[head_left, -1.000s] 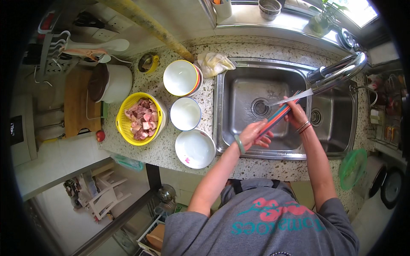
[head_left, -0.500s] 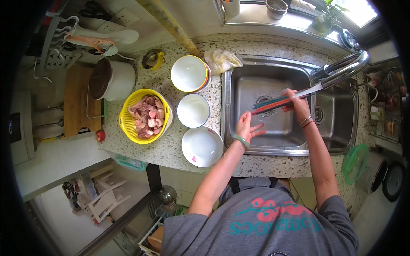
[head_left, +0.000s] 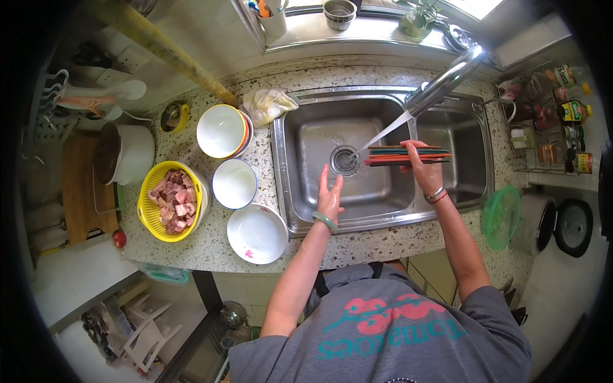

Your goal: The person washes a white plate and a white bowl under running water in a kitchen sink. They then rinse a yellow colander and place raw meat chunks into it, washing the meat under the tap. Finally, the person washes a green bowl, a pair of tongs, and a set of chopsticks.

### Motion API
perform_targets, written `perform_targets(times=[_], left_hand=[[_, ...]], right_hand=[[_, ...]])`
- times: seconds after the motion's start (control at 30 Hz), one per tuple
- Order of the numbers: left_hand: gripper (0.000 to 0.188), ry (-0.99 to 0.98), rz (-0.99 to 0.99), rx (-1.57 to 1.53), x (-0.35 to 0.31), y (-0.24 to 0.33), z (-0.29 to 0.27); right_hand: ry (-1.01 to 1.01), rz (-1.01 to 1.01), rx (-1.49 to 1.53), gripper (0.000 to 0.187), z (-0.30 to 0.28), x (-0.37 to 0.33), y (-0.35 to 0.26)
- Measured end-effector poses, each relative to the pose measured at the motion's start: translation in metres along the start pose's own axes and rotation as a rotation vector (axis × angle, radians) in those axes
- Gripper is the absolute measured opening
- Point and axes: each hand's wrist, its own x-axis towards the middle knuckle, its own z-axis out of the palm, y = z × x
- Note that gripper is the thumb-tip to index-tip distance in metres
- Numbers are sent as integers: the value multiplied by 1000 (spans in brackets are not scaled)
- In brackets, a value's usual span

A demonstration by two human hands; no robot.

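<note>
A bundle of coloured chopsticks (head_left: 386, 157), in red, teal and dark tones, lies nearly level over the sink (head_left: 319, 131). My right hand (head_left: 424, 171) grips it at the right end, near the divider between the two basins. Apart from the chopsticks, my left hand (head_left: 329, 196) is open above the near left part of the large basin, its fingers spread and wet. From the tap (head_left: 447, 80) a water stream (head_left: 388, 133) runs slantwise toward the drain (head_left: 345, 159), passing just left of the far chopstick tips.
Left of the sink stand stacked bowls (head_left: 220, 131), a blue-rimmed bowl (head_left: 234, 183) and a larger white bowl (head_left: 257, 233). Beyond them is a yellow colander (head_left: 148, 214) of raw meat chunks (head_left: 174, 201). A cloth (head_left: 268, 106) lies at the sink's corner; a green lid (head_left: 501, 217) is at right.
My left hand has come away from the chopstick ends and opened. The bundle has swung to nearly level in my right hand. The whole view has shifted too.
</note>
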Motion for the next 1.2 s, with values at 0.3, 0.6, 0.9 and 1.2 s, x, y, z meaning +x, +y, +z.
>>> perform_targets(times=[0.3, 0.6, 0.9, 1.2], left_hand=[[82, -33, 63, 64, 4, -20, 38], [76, -128, 117, 111, 0, -31, 36], [77, -136, 46, -27, -37, 1, 47], [77, -257, -11, -162, -45, 10, 35]], right_hand=[[74, 46, 50, 19, -59, -7, 23], [13, 100, 144, 24, -92, -7, 15], [61, 112, 180, 28, -104, -3, 22], [174, 189, 308, 30, -106, -7, 42]])
